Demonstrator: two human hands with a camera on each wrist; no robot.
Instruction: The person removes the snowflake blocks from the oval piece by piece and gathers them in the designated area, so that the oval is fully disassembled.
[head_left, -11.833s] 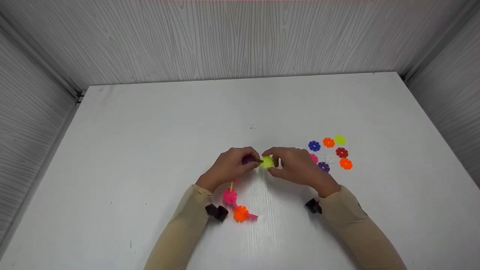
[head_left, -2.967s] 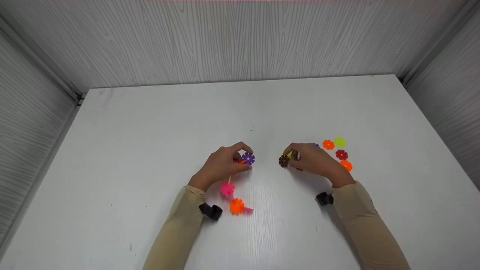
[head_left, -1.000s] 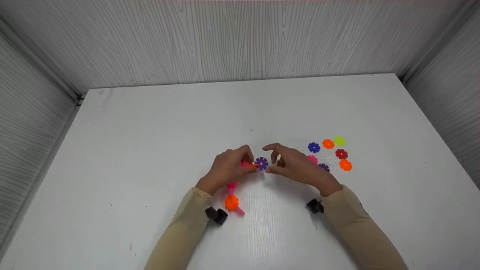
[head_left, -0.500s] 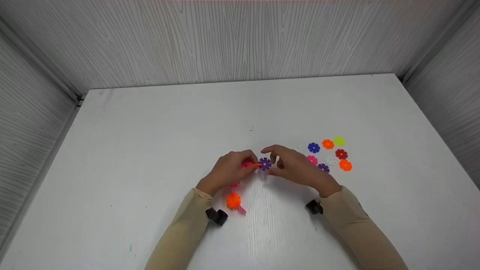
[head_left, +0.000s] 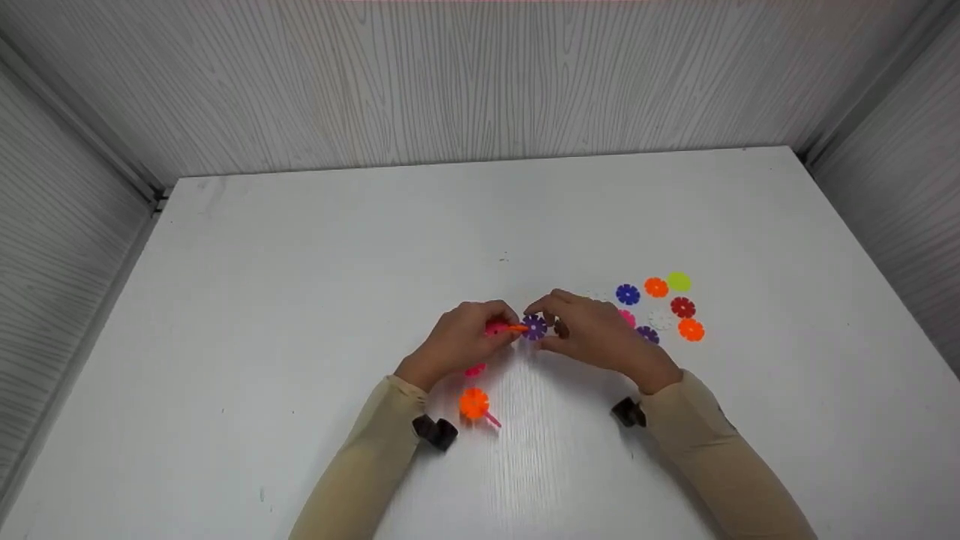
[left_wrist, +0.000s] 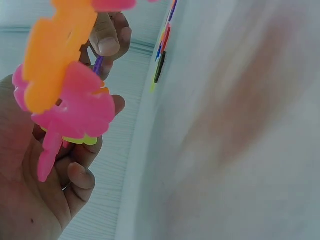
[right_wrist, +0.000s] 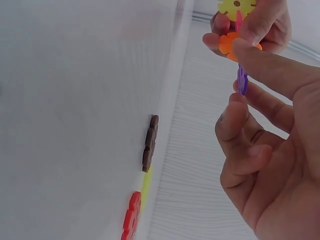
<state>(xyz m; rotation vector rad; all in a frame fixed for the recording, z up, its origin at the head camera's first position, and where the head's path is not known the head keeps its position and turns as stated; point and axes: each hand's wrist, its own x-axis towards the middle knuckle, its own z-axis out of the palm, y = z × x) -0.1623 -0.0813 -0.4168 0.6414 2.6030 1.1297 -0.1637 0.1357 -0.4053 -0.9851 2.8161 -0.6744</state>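
My left hand (head_left: 469,336) pinches an orange notched snowflake disc (head_left: 516,328) at the end of a chain of interlocking discs. Below that hand hang a pink disc (head_left: 475,370) and another orange disc (head_left: 474,403) of the chain; a yellow disc (right_wrist: 237,7) of it shows in the right wrist view. At the chain's right end, a purple disc (head_left: 535,328) is joined to the orange one. My right hand (head_left: 600,336) pinches that purple disc by its edges between thumb and fingers. Left palm and curled fingers partly hide the chain's middle.
Several loose discs lie right of my right hand, among them blue (head_left: 628,294), orange (head_left: 656,287), yellow (head_left: 679,282), red (head_left: 683,307) and white (head_left: 661,319). A brown disc (right_wrist: 150,143) and a red one (right_wrist: 131,217) show in the right wrist view. Panels border the white table (head_left: 337,240).
Three seconds ago my right hand held brown and yellow discs near the loose pieces; it has let them go and moved left. Since half a second ago its fingers have closed on the purple disc.
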